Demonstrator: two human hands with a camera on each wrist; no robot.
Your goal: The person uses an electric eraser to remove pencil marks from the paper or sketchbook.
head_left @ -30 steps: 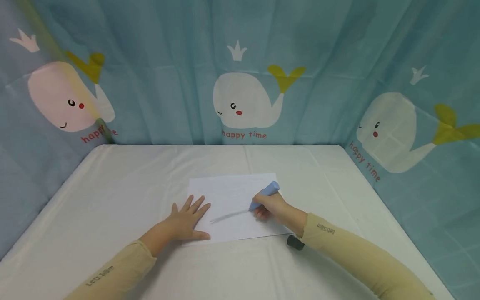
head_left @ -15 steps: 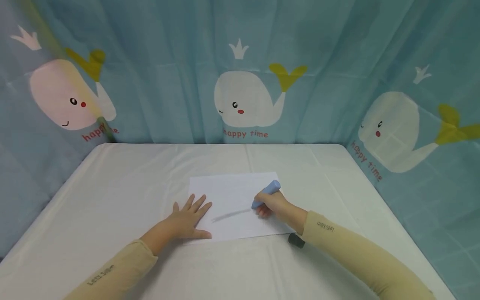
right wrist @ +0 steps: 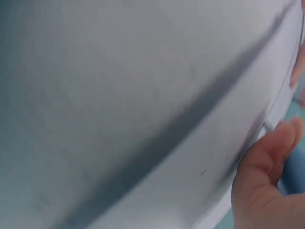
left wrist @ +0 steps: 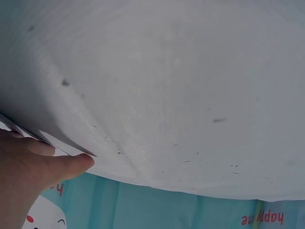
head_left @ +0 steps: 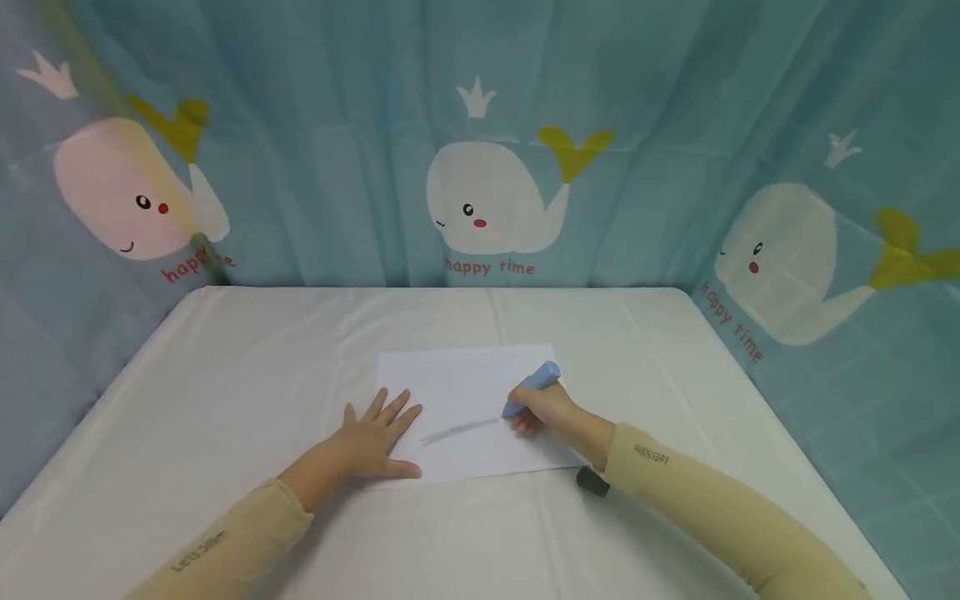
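Note:
A white sheet of paper [head_left: 450,375] lies on the white-covered table, with a faint grey streak [head_left: 459,430] across its middle. My left hand [head_left: 371,446] rests with spread fingers on the paper's left part; in the left wrist view this hand [left wrist: 38,164] shows at the lower left. On the right part of the sheet, my right hand [head_left: 551,410] grips a blue marker [head_left: 542,377], its tip down at the paper by the streak's right end. The right wrist view shows the hand [right wrist: 267,176] with its thumb against the blue marker [right wrist: 294,171].
A dark cap-like piece [head_left: 592,481] lies by the paper's lower right edge, beside the right sleeve. Blue curtains [head_left: 337,167] with printed whales hang behind the table [head_left: 262,358] and along both sides.
The marker tip has shifted very slightly right and up from the streak, which it touched one second ago. The left hand keeps its place on the paper.

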